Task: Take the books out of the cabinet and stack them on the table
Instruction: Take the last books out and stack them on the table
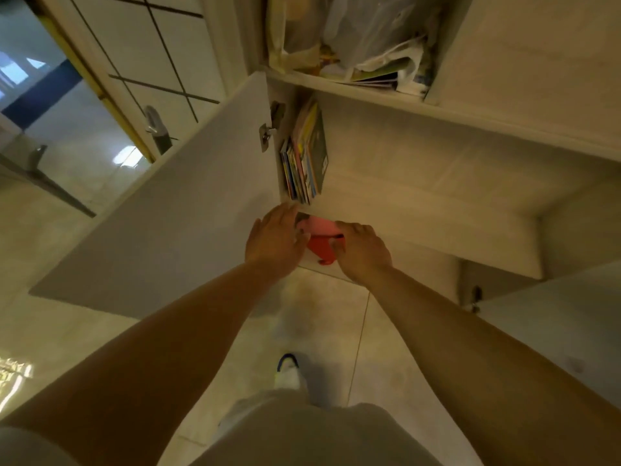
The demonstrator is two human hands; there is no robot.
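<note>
The left hand (274,238) is reaching into the lower shelf of the cabinet (420,196), its fingers lying fairly straight against the left side of a pink and red book (319,230), while the right hand (361,248) is closing on the same book from the right, its thumb curling over the red edge. The book is sitting low at the front of the shelf between the two hands, partly hidden by them. Just above the hands, a row of thin books (305,159) is standing upright against the left wall of the shelf, leaning slightly. The cabinet door (161,210) is hanging open to the left. On the shelf above, plastic bags (363,35) and booklets are lying piled. Below the arms, a white shoe (289,373) is standing on the tiled floor (336,317).
</note>
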